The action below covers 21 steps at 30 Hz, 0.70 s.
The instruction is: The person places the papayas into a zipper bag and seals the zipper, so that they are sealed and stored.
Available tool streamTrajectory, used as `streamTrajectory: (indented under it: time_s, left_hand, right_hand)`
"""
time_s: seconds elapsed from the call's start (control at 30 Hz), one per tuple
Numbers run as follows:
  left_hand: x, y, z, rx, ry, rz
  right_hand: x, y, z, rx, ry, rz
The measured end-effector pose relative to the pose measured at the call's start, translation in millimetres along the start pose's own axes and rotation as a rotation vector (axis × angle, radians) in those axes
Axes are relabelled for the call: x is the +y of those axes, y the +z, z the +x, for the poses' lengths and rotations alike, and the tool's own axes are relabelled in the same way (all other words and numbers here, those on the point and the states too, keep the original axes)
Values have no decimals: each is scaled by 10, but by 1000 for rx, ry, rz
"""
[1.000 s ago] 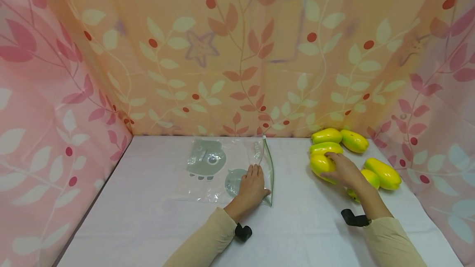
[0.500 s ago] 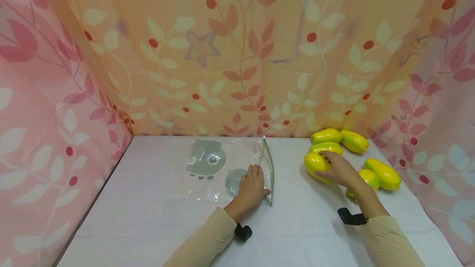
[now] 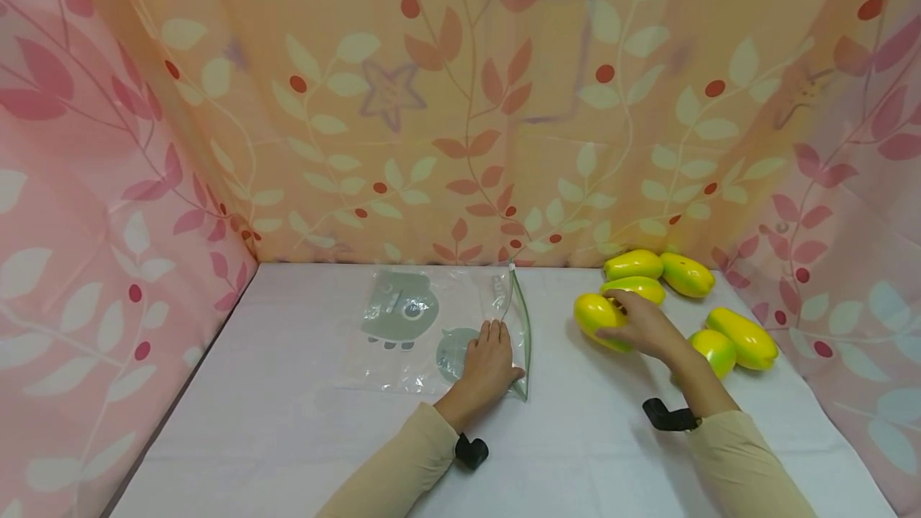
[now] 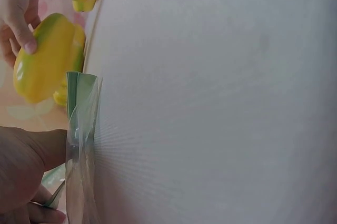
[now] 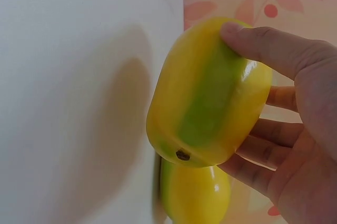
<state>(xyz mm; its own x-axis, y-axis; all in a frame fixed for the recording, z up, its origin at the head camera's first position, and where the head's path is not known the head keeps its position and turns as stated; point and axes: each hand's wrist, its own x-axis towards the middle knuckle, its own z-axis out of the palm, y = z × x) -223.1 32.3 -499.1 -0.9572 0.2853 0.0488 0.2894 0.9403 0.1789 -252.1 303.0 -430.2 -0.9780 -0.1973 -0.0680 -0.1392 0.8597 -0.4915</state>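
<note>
My right hand (image 3: 645,328) grips a glossy yellow-green papaya (image 3: 596,318), thumb on one side and fingers on the other. In the right wrist view the papaya (image 5: 210,95) casts a separate shadow, so it is raised above the cloth. My left hand (image 3: 485,366) rests with extended fingers on a clear zip bag (image 3: 399,314) with grey-green animal prints. The bag lies flat, its mouth with the green strip (image 4: 80,95) facing right and standing partly apart. In the left wrist view the thumb lies against the clear film; the fingertips are partly hidden.
Several more papayas lie on the right of the white table (image 3: 237,422): a papaya (image 3: 687,274) in the back group and a papaya (image 3: 743,337) nearer the right edge. A flowered curtain (image 3: 460,102) encloses the back and sides.
My right hand has carried the papaya leftward, away from the back group and toward the bag's mouth. The left hand and bag have stayed in place.
</note>
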Motion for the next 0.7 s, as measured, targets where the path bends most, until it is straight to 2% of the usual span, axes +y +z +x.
streamTrajectory:
  time_s: [0.7]
  left_hand:
    - [9, 4, 12, -48, -28, -22]
  right_hand:
    - [-258, 161, 212, -25, -66, 24]
